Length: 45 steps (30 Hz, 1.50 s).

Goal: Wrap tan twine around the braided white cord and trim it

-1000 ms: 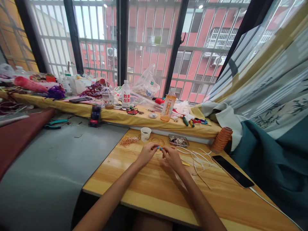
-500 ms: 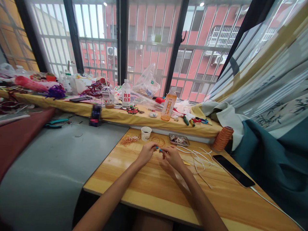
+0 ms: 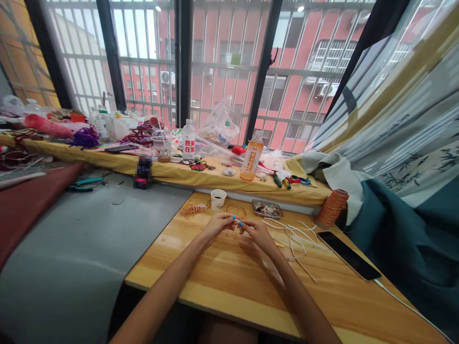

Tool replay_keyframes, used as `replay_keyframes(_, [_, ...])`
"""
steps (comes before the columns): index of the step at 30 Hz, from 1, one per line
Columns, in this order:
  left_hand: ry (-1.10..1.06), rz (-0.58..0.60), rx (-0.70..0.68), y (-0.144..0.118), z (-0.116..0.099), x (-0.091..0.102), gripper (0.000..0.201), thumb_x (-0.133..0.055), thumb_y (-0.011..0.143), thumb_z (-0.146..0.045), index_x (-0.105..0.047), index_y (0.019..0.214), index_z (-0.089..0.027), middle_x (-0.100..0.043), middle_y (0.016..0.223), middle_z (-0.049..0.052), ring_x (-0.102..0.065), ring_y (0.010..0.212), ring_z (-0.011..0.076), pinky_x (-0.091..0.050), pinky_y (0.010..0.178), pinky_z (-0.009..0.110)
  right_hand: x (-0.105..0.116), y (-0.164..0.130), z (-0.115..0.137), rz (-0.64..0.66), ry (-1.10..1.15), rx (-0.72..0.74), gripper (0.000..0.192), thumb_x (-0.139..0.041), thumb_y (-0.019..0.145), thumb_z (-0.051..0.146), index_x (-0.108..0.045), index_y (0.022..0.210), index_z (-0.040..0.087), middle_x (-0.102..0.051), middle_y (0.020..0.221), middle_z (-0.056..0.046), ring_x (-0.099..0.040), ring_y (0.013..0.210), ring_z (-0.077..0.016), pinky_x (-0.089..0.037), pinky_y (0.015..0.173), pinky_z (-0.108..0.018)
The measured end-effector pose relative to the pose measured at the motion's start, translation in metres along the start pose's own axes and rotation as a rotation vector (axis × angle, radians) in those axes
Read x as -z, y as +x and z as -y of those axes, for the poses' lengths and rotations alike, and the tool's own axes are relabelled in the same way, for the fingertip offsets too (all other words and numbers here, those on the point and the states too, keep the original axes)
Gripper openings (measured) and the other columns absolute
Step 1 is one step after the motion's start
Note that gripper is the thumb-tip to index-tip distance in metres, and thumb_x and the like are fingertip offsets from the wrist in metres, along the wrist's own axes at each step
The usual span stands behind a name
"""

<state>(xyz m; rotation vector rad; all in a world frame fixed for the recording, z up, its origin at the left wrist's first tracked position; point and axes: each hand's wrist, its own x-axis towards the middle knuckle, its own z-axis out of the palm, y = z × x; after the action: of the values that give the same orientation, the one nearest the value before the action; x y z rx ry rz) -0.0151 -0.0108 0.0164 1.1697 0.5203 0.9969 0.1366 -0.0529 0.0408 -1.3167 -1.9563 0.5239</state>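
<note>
My left hand (image 3: pixel 221 223) and my right hand (image 3: pixel 255 231) meet over the wooden table (image 3: pixel 201 272), fingertips pinched close together. Something small and whitish shows between them, too small to name. Beyond the hands stands a paper cup (image 3: pixel 218 200) with dark contents. A coil of thin orange-brown cord (image 3: pixel 236 210) lies just behind the fingers. Right of it sits a clear tray (image 3: pixel 267 209) of small pieces. White cords (image 3: pixel 296 236) spread over the table to the right of my right hand, near a small yellow piece (image 3: pixel 278 244).
A bundle of orange and white threads (image 3: pixel 193 209) lies left of the cup. On the right are a spool of orange cord (image 3: pixel 333 207) and a phone (image 3: pixel 349 255) with a white cable. The cluttered ledge behind holds an orange drink bottle (image 3: pixel 252 157), a water bottle (image 3: pixel 188 141) and pliers (image 3: pixel 277 180).
The fingertips of both hands have shifted slightly, and the fingers of my right hand are drawn in closer to the left. The things on the table stay where they were.
</note>
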Motion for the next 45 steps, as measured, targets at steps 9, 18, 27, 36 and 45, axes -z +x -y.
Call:
replay_keyframes(9, [0.026,0.006,-0.010,-0.002,0.001,-0.001,0.031,-0.071,0.052,-0.033,-0.060,0.066,-0.008,-0.059,0.064,0.003,-0.050,0.057,0.0078,-0.040,0.062,0.023,-0.006,-0.002,0.000,-0.068,-0.196,0.029,0.032,-0.040,0.080,0.029,-0.066,0.065,0.017,-0.061,0.055,-0.001,-0.050,0.049,-0.0110,-0.030,0.049,-0.021])
replay_keyframes(18, [0.281,-0.038,-0.150,0.004,0.009,0.002,0.033,-0.068,0.053,-0.039,-0.054,0.064,-0.011,-0.051,0.054,-0.003,-0.045,0.052,0.0075,-0.036,0.052,0.021,-0.017,-0.004,-0.001,-0.091,-0.275,0.140,0.028,-0.038,0.081,0.020,-0.063,0.068,0.017,-0.059,0.056,0.000,-0.050,0.054,-0.0114,-0.032,0.058,-0.022])
replay_keyframes(27, [0.564,-0.090,-0.276,0.002,0.008,0.004,0.021,-0.055,0.069,-0.033,-0.055,0.064,-0.012,-0.055,0.060,0.000,-0.048,0.059,0.0108,-0.036,0.058,0.022,-0.012,-0.005,0.003,-0.016,-0.131,0.110,0.026,-0.037,0.079,0.019,-0.059,0.063,0.016,-0.059,0.059,-0.001,-0.050,0.056,-0.0114,-0.035,0.055,-0.021])
replay_keyframes(36, [0.833,-0.154,-0.423,-0.005,0.003,-0.002,0.018,-0.051,0.072,-0.026,-0.049,0.059,-0.014,-0.049,0.062,-0.001,-0.043,0.060,0.0106,-0.032,0.056,0.022,-0.018,-0.003,-0.003,-0.025,0.028,-0.076,0.026,-0.041,0.074,0.025,-0.059,0.058,0.016,-0.055,0.050,0.001,-0.048,0.044,-0.0109,-0.032,0.044,-0.021])
replay_keyframes(45, [0.742,-0.130,-0.391,-0.005,0.000,-0.004,0.019,-0.052,0.072,-0.026,-0.054,0.059,-0.013,-0.053,0.061,0.001,-0.047,0.060,0.0115,-0.034,0.057,0.022,-0.019,-0.001,-0.006,0.023,0.293,-0.189,0.028,-0.045,0.070,0.037,-0.056,0.057,0.015,-0.054,0.050,0.000,-0.043,0.039,-0.0092,-0.031,0.037,-0.020])
